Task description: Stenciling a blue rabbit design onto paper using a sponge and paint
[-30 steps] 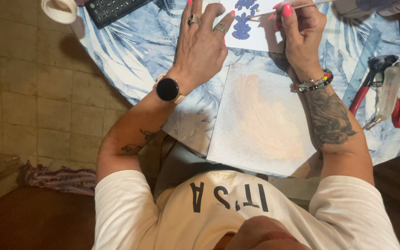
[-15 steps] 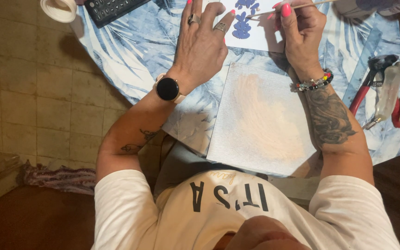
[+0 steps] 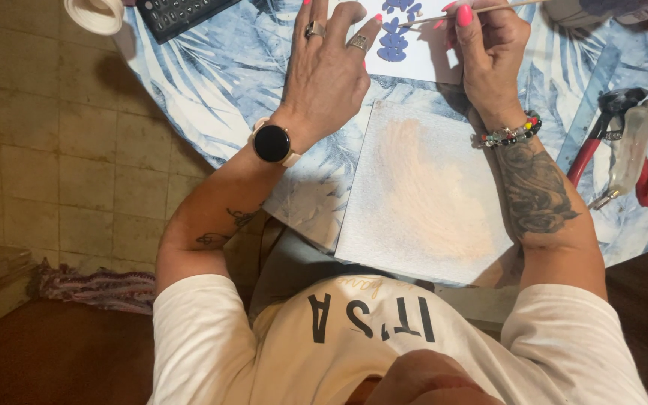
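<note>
The left hand [image 3: 324, 71], wearing rings and a round black wristwatch [image 3: 272, 142], lies flat with fingers spread on the tabletop [image 3: 211, 90], which is covered with a blue-and-white leaf-patterned cloth; it grips nothing, and its fingertips press the near edge of a white sheet of paper [image 3: 421, 64]. On that sheet, just beyond those fingertips, sit small blue cut-out shapes [image 3: 393, 45]. The right hand [image 3: 489, 56], with pink nails and a beaded bracelet at the wrist, is closed around a thin pale wooden stick [image 3: 481, 10], pinched between thumb and fingers; the stick's tip points left toward the blue shapes, just beside them. Below both hands, between the forearms, lies a rectangular white canvas panel [image 3: 429, 195] smeared with pale peach colour, and the right forearm rests along its right edge. To the right lie red-handled pliers [image 3: 598, 135], well apart from the sheet. A dark calculator [image 3: 178, 13] sits at the top left.
</note>
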